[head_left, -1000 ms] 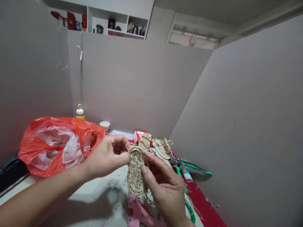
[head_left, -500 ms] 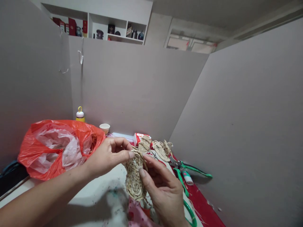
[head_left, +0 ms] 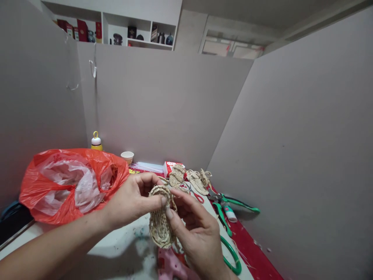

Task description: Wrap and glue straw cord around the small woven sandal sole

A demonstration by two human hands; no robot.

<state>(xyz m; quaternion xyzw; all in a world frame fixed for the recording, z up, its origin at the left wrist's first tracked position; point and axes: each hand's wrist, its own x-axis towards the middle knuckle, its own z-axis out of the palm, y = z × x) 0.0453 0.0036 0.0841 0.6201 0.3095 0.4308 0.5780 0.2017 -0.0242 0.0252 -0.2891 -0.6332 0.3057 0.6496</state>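
Between my two hands, above the white table top, is a small woven straw sandal sole (head_left: 160, 225), its braided rim and lengthwise cords facing me. My left hand (head_left: 140, 198) pinches its upper end, thumb on the front face and fingers behind. My right hand (head_left: 198, 229) grips its right edge between thumb and index finger, the other fingers curled. A pink object (head_left: 171, 266) lies below the sole, partly hidden by my right hand. Beyond my hands are more woven straw pieces (head_left: 197, 181) and red-handled scissors (head_left: 198, 197).
A red plastic bag (head_left: 32, 182) fills the left side. At the back stand a yellow bottle (head_left: 96, 143), a paper cup (head_left: 127, 157) and a red-white box (head_left: 167, 169). Green-handled pliers (head_left: 241, 204), a white tube (head_left: 230, 214) and a green ring (head_left: 235, 264) lie right. Grey partitions (head_left: 160, 105) surround the table.
The sole has turned slightly, so its face and rim show more squarely. My left thumb has moved a little lower on it. The view has shifted slightly.
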